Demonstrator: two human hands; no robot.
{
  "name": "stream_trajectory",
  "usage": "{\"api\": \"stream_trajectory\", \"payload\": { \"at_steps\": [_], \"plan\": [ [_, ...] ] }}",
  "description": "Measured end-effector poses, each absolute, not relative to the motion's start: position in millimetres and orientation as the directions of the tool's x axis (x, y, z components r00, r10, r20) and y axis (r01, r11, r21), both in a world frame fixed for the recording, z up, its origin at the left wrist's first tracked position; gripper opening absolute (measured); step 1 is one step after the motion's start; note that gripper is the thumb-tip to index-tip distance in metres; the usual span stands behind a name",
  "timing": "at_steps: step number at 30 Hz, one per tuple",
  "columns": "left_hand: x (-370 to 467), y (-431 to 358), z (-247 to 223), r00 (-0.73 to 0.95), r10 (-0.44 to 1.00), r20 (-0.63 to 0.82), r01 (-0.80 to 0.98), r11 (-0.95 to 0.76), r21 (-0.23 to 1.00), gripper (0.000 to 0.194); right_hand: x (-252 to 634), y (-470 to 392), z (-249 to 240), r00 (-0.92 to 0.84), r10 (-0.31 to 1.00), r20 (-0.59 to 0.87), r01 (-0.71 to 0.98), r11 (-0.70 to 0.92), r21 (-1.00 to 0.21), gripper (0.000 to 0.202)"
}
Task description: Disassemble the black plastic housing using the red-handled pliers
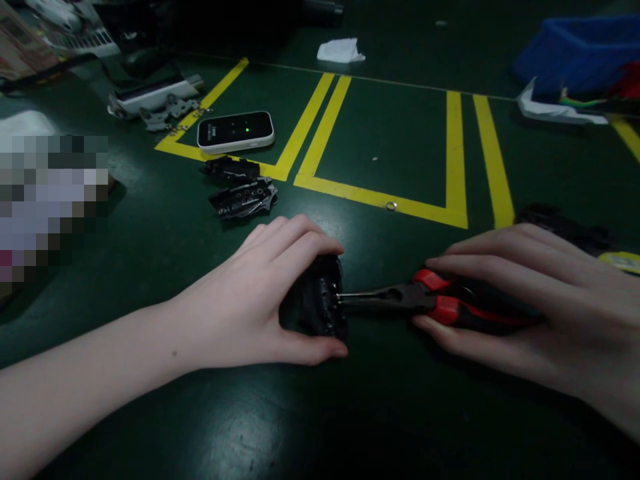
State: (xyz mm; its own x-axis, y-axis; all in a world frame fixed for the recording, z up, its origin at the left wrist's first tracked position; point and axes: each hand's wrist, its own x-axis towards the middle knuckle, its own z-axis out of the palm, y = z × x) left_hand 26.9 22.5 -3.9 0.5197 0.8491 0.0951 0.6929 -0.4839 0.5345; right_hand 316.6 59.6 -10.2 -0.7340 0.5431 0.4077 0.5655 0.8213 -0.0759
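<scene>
My left hand (270, 293) is closed around a black plastic part (323, 300), thumb on its near side and fingers on its far side. In my right hand (540, 307) is a pair of red-and-black needle-nose pliers (400, 298), gripped by the handles. The tips of the pliers meet the right face of the black part; whether they pinch something small there I cannot make out. Beyond my left hand, two similar black parts (243, 198) with metal bits lie on the green table (310, 407).
A white device with a black face (236, 132) and a green light lies near yellow tape lines (380, 197). A small metal ring (391, 207) rests on the tape. Metal pieces (170, 113) sit at the back left, a blue bin (580, 53) at the back right.
</scene>
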Motion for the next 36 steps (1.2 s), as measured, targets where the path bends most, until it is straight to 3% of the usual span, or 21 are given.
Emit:
{"api": "stream_trajectory", "payload": {
  "at_steps": [4, 11, 31, 36],
  "plan": [
    [26.5, 22.9, -4.2, 0.522, 0.848, 0.086, 0.688, -0.479, 0.545, 0.062, 315.6, 58.5, -12.3, -0.734, 0.533, 0.42, 0.549, 0.83, -0.094, 0.028],
    [25.5, 24.1, -4.4, 0.538, 0.838, 0.09, 0.672, -0.491, 0.554, 0.063, 311.9, 50.6, -9.1, -0.682, 0.645, 0.344, 0.649, 0.751, -0.121, 0.023],
    [23.1, 26.1, -2.1, 0.568, 0.813, 0.129, 0.648, -0.538, 0.54, 0.061, 317.2, 55.3, -6.3, -0.747, 0.528, 0.404, 0.563, 0.826, -0.037, 0.027],
    [22.9, 26.8, -2.1, 0.576, 0.807, 0.127, 0.633, -0.539, 0.556, 0.06, 313.6, 51.2, -5.7, -0.73, 0.575, 0.369, 0.6, 0.798, -0.058, 0.022]
  ]
}}
